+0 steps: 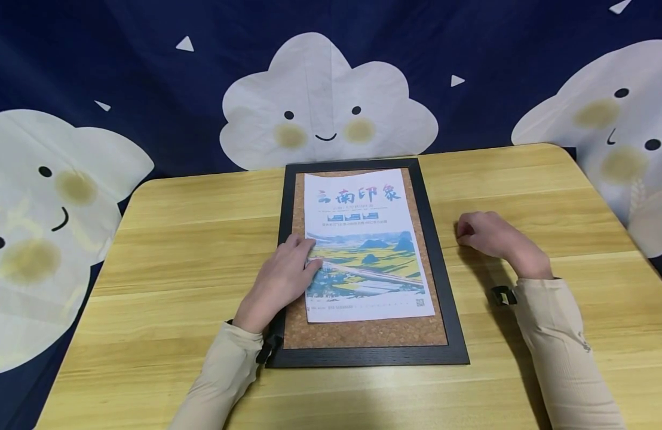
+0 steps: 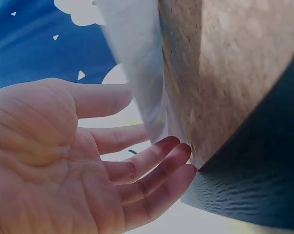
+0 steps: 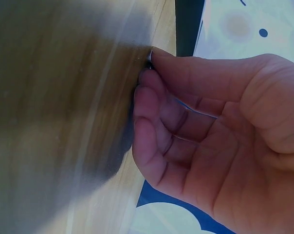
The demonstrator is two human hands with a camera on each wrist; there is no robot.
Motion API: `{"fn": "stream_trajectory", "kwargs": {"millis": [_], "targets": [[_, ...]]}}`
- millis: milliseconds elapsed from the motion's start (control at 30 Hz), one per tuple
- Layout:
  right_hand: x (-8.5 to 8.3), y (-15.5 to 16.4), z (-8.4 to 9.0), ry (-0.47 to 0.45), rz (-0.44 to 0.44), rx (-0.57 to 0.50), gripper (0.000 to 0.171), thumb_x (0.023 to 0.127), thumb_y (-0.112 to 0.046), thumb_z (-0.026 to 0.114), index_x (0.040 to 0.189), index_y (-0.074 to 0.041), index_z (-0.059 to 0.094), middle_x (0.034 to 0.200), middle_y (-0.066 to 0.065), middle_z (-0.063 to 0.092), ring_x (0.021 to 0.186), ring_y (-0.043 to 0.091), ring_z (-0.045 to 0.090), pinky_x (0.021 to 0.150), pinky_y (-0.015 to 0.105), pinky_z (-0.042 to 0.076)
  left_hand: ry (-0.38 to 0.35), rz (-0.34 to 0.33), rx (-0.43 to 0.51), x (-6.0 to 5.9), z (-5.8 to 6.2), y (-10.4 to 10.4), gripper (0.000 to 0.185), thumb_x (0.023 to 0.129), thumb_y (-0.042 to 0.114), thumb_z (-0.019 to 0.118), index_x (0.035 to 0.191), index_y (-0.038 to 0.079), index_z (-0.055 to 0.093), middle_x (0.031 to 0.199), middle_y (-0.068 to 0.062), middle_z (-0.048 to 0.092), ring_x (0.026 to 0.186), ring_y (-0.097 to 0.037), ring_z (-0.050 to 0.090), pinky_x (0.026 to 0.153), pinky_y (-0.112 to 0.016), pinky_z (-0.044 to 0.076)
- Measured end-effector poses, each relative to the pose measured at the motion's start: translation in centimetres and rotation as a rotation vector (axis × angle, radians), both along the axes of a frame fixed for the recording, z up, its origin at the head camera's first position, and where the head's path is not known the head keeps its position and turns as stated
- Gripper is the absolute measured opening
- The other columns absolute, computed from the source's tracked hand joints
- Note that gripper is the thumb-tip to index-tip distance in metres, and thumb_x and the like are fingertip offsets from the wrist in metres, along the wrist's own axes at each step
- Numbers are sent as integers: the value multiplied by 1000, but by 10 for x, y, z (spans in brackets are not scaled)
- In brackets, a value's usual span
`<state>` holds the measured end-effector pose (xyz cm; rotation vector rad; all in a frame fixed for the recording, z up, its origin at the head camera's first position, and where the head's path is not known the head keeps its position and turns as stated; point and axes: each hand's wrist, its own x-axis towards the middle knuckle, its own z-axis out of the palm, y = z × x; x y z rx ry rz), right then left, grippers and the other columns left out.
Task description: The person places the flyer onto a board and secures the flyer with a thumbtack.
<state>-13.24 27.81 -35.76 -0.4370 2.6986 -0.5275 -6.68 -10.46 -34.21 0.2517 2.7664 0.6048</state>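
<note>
We lay our left hand [image 1: 285, 272] flat, fingers straight and slightly spread, on the left edge of the thin printed paper poster with a landscape picture and coloured characters [image 1: 365, 245]. The poster lies on the brown cork panel of a black-framed rectangular corkboard [image 1: 441, 251], which rests on the light wooden table [image 1: 191, 239].

In the left wrist view the fingertips [image 2: 178, 146] touch the paper edge where it meets the cork.

Our right hand [image 1: 487, 236] rests on the table to the right of the frame, well apart from the poster. Its fingers are curled in. The right wrist view shows thumb and forefinger [image 3: 152, 61] pressed together; a small bright speck may sit between them, but we cannot tell what it is.

We judge the poster light, limp and easily creased. It will likely slide on the cork unless pressed flat. Hold it by flat fingertip pressure near an edge, not by a pinch. The frame looks stiff, best taken by its outer rails.
</note>
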Motion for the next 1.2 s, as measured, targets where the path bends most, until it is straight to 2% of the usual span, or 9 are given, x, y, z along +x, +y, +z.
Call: {"fn": "stream_trajectory", "kwargs": {"millis": [467, 733, 933, 1200], "targets": [[-1, 0, -1, 4, 2, 0, 4, 92, -1, 66, 88, -1, 64, 85, 9, 65, 81, 29, 56, 77, 48, 47, 17, -1, -38, 1, 0, 0, 52, 105, 22, 63, 150, -2, 51, 145, -25, 48, 121, -37, 55, 92, -51, 51], [-1, -1, -1, 24, 9, -2, 5, 92, 0, 66, 87, -1, 65, 84, 8, 66, 80, 28, 57, 76, 48, 47, 43, -26, -62, 2, -1, 1, 54, 103, 19, 66, 151, -1, 50, 144, -24, 50, 120, -37, 54, 92, -50, 51], [0, -5, 2, 73, 0, -75, 6, 95, -1, 68, 89, -2, 67, 84, 7, 67, 79, 26, 58, 76, 46, 47, 83, -51, -101, 2, -4, 2, 52, 101, 15, 68, 148, -2, 53, 145, -20, 52, 117, -36, 54, 90, -48, 52], [1, -11, 7, 144, -47, -171, 6, 98, -2, 68, 92, -2, 67, 81, 5, 64, 73, 21, 54, 66, 37, 44, 93, -78, -132, 3, -5, 1, 55, 100, 11, 69, 150, -3, 51, 149, -19, 50, 117, -35, 52, 88, -46, 51]]}}
